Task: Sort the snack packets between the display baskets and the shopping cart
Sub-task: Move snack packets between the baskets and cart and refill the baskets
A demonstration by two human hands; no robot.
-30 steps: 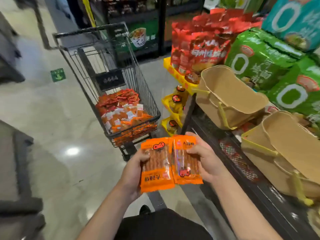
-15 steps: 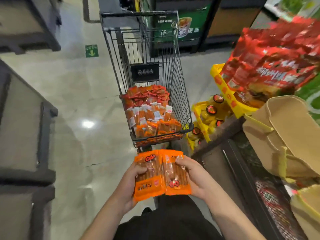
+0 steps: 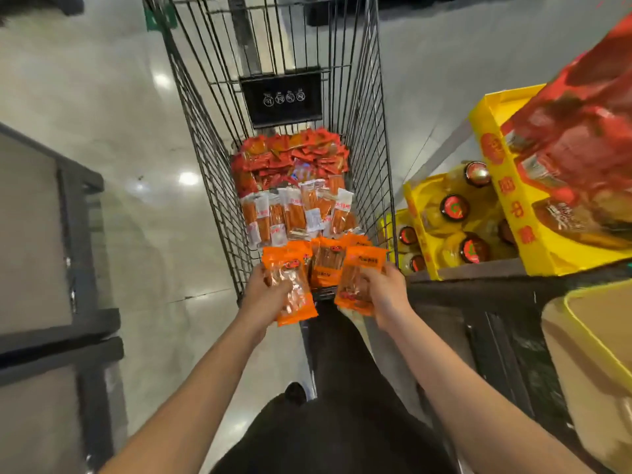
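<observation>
My left hand (image 3: 265,295) grips an orange snack packet (image 3: 290,285) at the near end of the wire shopping cart (image 3: 376,148). My right hand (image 3: 384,294) grips a second orange packet (image 3: 359,278) beside it, a little to the right. Between them, more orange packets (image 3: 328,265) lie in the cart. Further in lie clear-and-white stick packets (image 3: 294,213), then a heap of small red packets (image 3: 294,157). A tan display basket (image 3: 595,354) with yellow trim shows at the right edge.
Yellow trays (image 3: 513,213) with bottles and red bags stand on the right, above a dark display stand (image 3: 496,330). A dark shelf unit (image 3: 75,268) stands on the left. Pale glossy floor (image 3: 102,97) lies around the cart.
The view has swung from the baskets to straight over the cart. My hands have moved apart and forward, each with its own orange packet, up to the cart's near end.
</observation>
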